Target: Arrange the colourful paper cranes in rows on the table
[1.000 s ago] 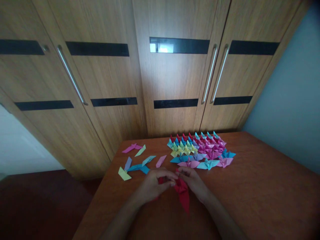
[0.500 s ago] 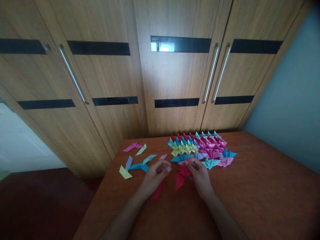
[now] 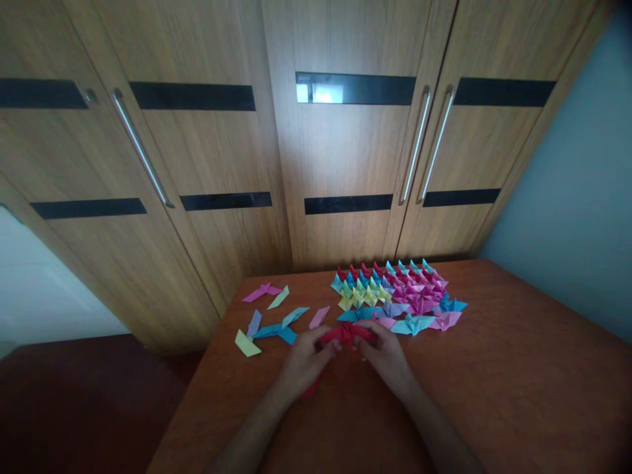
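Between my two hands is a red folded-paper piece (image 3: 347, 331), held up just above the table. My left hand (image 3: 310, 355) pinches its left end, and my right hand (image 3: 384, 349) pinches its right end. Part of the paper is hidden behind the fingers. Another red paper piece (image 3: 309, 391) lies on the table, mostly covered by my left hand and wrist. Beyond my hands stand rows of folded-paper pieces (image 3: 365, 294) in red, blue, yellow and pink. A pink paper strip (image 3: 319, 317) rests just past my left hand.
On the left of the brown table (image 3: 518, 368) lie loose folded papers: a magenta piece (image 3: 261, 291), a blue piece (image 3: 276, 330), a yellow piece (image 3: 247, 343) and several others. A wooden wardrobe (image 3: 340, 158) stands behind the table, with a blue-grey wall (image 3: 567, 197) at the right.
My left hand has come over to the red paper and now grips its left end. The paper has turned from hanging in my right hand to lying level between both hands.
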`<state>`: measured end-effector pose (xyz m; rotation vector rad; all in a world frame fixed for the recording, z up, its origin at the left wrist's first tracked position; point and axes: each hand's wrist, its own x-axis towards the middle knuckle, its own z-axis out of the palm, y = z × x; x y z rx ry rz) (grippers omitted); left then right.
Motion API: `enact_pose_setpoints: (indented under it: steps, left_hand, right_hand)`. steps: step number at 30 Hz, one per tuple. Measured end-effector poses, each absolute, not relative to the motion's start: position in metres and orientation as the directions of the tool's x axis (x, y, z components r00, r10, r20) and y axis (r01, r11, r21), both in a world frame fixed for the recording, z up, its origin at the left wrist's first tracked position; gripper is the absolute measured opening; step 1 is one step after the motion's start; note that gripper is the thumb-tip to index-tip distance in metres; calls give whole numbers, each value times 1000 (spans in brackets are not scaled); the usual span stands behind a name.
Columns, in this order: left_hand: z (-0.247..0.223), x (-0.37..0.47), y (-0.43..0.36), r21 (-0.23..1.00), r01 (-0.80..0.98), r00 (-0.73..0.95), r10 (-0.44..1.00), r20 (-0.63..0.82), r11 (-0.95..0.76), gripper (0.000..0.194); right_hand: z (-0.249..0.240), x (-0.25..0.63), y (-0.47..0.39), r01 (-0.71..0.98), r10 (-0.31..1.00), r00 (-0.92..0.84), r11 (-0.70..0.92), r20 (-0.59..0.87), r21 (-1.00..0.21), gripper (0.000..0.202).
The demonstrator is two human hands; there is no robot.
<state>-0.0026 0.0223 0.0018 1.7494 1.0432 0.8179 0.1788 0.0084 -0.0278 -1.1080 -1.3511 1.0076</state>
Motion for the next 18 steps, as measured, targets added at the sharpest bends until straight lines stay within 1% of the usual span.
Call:
enact_pose_setpoints:
  steps: [3, 5, 9, 12, 14, 15, 18]
  left_hand:
    - [3, -5, 21, 896, 354, 436, 895, 97, -269, 18]
    - [5, -6, 21, 868, 389, 442, 889, 117, -308, 17]
    - [9, -8, 20, 824, 443, 429, 890, 151, -353, 16]
    - [11, -8, 20, 815, 464, 449, 885, 123, -348, 17]
    - [11, -9, 20, 843, 430, 471, 877, 96, -324, 16]
    - [11, -10, 21, 871, 391, 479, 874, 83, -297, 16]
    - [11, -12, 21, 971, 195, 498, 867, 22, -136, 17]
  right_hand:
    - [-32, 180, 9, 272, 942, -24, 327, 333, -905, 16]
    - [-32, 181, 9, 339, 930, -48, 358, 363, -870, 17]
    - [-29, 181, 6, 390, 934, -104, 355, 342, -850, 23]
    - [-24, 179, 4, 396, 935, -156, 355, 319, -847, 25]
    - [-21, 178, 3, 358, 942, -162, 333, 293, -872, 25]
    - [-19, 178, 2, 309, 950, -165, 304, 264, -901, 26]
    - [-16, 178, -1, 47, 968, -213, 149, 136, -988, 30]
